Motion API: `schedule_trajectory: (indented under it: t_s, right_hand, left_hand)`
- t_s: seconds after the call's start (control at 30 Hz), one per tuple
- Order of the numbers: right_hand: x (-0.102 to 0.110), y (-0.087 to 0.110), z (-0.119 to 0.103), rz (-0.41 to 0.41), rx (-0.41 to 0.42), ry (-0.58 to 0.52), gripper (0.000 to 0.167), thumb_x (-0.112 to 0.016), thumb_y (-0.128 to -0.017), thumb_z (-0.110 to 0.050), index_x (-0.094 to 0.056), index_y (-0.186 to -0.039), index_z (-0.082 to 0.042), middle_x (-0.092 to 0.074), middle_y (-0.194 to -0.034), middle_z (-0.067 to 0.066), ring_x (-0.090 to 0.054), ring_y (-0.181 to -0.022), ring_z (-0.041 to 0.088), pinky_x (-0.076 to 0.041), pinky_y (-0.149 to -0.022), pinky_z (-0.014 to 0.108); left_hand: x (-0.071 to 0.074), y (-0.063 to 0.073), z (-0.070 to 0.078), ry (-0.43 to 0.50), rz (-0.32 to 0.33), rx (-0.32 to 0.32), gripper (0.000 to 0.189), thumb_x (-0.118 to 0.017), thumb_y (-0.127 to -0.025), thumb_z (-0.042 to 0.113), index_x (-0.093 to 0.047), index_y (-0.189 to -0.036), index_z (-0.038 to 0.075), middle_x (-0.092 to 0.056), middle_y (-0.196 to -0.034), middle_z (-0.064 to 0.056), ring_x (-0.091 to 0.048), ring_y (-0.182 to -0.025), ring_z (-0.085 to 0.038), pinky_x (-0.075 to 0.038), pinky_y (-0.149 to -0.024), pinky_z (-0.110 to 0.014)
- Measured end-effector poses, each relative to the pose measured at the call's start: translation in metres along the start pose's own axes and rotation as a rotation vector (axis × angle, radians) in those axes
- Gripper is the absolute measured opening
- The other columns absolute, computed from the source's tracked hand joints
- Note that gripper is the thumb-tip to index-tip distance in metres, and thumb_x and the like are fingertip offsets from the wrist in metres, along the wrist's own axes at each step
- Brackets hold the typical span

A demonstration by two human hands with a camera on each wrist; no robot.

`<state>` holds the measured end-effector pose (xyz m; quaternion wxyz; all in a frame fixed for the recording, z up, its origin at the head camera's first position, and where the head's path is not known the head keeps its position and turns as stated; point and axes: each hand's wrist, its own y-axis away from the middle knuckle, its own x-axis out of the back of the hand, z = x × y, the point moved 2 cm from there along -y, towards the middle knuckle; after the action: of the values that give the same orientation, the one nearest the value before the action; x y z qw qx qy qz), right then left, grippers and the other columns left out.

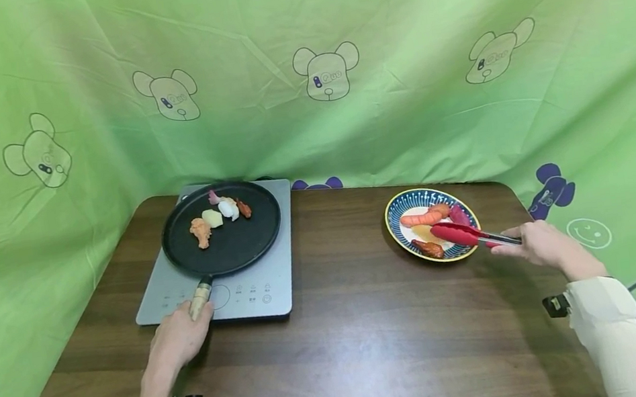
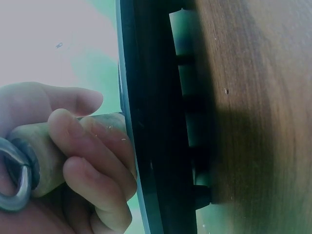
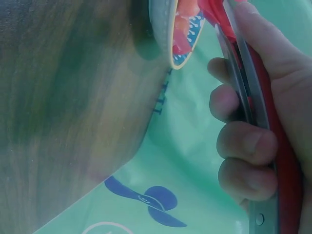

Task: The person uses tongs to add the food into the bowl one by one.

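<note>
My left hand (image 1: 181, 335) grips the wooden handle (image 1: 200, 299) of a flat black frying pan (image 1: 239, 247); the left wrist view shows fingers curled round the handle (image 2: 46, 156) near its metal ring. In the pan lie a fried drumstick (image 1: 201, 232), a pale yellow slice (image 1: 212, 218), a shrimp piece (image 1: 228, 209) and a small brown-red piece (image 1: 243, 209). My right hand (image 1: 541, 244) holds red-tipped tongs (image 1: 485, 237), fingers wrapped round them in the right wrist view. The tong tips are over a blue-patterned plate (image 1: 398, 234) with several food pieces, including a sausage-like one (image 1: 420, 218).
Beneath the pan is a grey induction cooktop (image 1: 269, 287) at the table's left. The brown wooden table (image 1: 386, 338) stretches between cooktop and plate. A green cloth with bear prints (image 1: 269, 22) hangs behind and at both sides.
</note>
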<state>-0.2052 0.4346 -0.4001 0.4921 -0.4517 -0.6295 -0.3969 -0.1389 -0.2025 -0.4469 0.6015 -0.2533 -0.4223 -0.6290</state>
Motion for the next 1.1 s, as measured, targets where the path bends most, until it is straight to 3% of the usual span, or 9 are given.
schedule_trajectory:
  t_s: [0.5, 0.73, 1.1]
  right_hand:
    - [-0.004, 0.007, 0.007, 0.099, -0.038, -0.053, 0.055, -0.071, -0.084, -0.039, -0.064, -0.111, 0.009, -0.058, -0.060, 0.000, -0.049, -0.052, 0.015, -0.043, -0.052, 0.035]
    - [-0.011, 0.013, 0.011, 0.163, -0.014, -0.067, 0.046, -0.068, -0.087, -0.035, -0.066, -0.110, 0.004, -0.046, -0.050, -0.006, -0.041, -0.043, 0.011, -0.035, -0.043, 0.029]
    - [-0.018, 0.014, 0.005, 0.253, 0.023, -0.076, 0.027, -0.071, -0.085, -0.032, -0.071, -0.096, -0.008, -0.046, -0.053, -0.008, -0.040, -0.047, 0.011, -0.033, -0.044, 0.028]
  left_hand:
    - [0.000, 0.000, -0.002, 0.006, 0.001, 0.006, 0.056, -0.038, -0.096, 0.052, -0.051, -0.102, -0.002, -0.042, -0.067, -0.009, -0.043, -0.055, -0.022, -0.033, -0.047, -0.034]
    - [-0.001, 0.000, 0.000, 0.005, 0.004, 0.002, 0.060, -0.037, -0.096, 0.053, -0.051, -0.110, -0.005, -0.042, -0.068, -0.009, -0.043, -0.056, -0.022, -0.033, -0.048, -0.034]
    - [-0.001, -0.001, -0.001, -0.001, 0.012, 0.000, 0.056, -0.038, -0.096, 0.052, -0.051, -0.106, -0.002, -0.042, -0.067, -0.008, -0.043, -0.056, -0.022, -0.033, -0.048, -0.034]
